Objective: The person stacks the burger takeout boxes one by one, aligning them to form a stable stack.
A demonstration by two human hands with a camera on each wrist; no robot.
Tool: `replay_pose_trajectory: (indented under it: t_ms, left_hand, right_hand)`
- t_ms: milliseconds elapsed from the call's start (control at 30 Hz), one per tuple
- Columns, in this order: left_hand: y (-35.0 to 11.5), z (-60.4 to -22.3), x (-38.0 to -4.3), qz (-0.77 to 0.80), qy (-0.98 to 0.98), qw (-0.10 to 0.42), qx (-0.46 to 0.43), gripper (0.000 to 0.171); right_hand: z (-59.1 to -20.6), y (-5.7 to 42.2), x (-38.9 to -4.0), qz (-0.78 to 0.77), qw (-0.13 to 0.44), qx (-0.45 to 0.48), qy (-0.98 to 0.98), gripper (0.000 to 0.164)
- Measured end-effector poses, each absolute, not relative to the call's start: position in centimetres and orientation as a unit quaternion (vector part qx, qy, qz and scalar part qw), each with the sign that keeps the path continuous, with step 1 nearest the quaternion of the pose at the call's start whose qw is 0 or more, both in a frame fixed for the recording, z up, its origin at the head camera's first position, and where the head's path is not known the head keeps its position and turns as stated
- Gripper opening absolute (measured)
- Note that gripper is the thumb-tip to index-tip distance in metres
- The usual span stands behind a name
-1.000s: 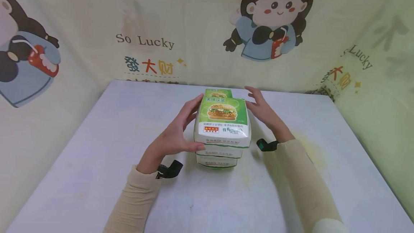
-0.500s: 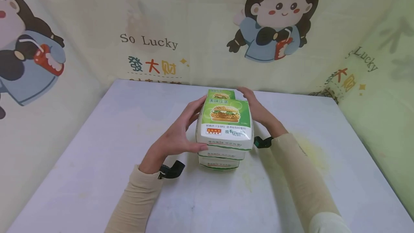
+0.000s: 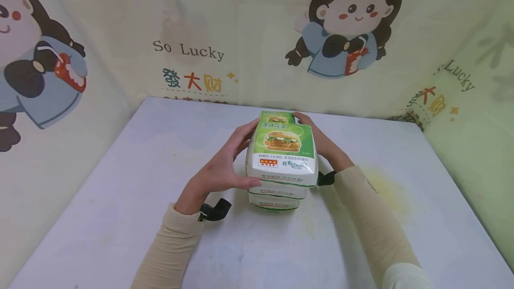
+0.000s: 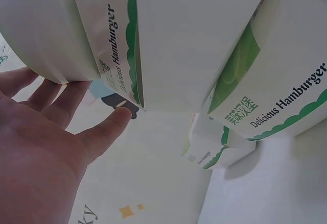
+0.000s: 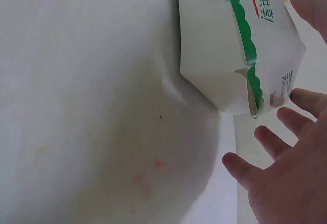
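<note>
A stack of white-and-green hamburger boxes stands mid-table in the head view. My left hand [image 3: 218,168] holds the top hamburger box [image 3: 282,159] at its left side, thumb at the front edge and fingers toward the far corner. In the left wrist view, fingertips [image 4: 76,89] meet its lid. My right hand [image 3: 321,142] reaches round the same box's far right side. The right wrist view shows its fingers [image 5: 271,142] spread, the nearest touching the box corner. Below are a second box [image 3: 283,191] and a third box [image 3: 273,202].
Behind the stack sits another hamburger box [image 3: 277,117], mostly hidden by it. The white table [image 3: 120,182] bears a faint yellow stain [image 3: 381,186] on the right. A printed cloth [image 3: 257,35] hangs along the back and sides.
My right hand has moved inward from the right to the top box's far side. My left hand has kept its place on the box. The view has shifted slightly.
</note>
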State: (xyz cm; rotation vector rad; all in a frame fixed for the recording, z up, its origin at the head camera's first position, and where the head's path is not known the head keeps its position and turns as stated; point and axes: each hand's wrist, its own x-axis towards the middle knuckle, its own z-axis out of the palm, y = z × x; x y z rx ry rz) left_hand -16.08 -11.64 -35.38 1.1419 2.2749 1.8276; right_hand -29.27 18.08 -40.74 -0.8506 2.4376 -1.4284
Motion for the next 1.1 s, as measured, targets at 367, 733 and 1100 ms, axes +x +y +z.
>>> replay_pose_trajectory:
  t_ms: [367,733,1100]
  left_hand:
    - [-11.5,-35.5,-16.1,0.585,0.723,0.005,0.367,0.115]
    - [-11.6,-35.4,-16.2,0.584,0.723,0.001,0.368,0.115]
    - [-11.5,-35.3,-16.2,0.578,0.727,0.003,0.37,0.112]
  right_hand:
    - [-40.3,17.4,-29.1,-0.466,0.076,-0.333,0.816,0.086]
    - [-40.7,17.5,-29.4,-0.482,0.076,-0.325,0.81,0.088]
    - [-38.7,18.4,-29.0,-0.441,0.025,-0.222,0.87,0.088]
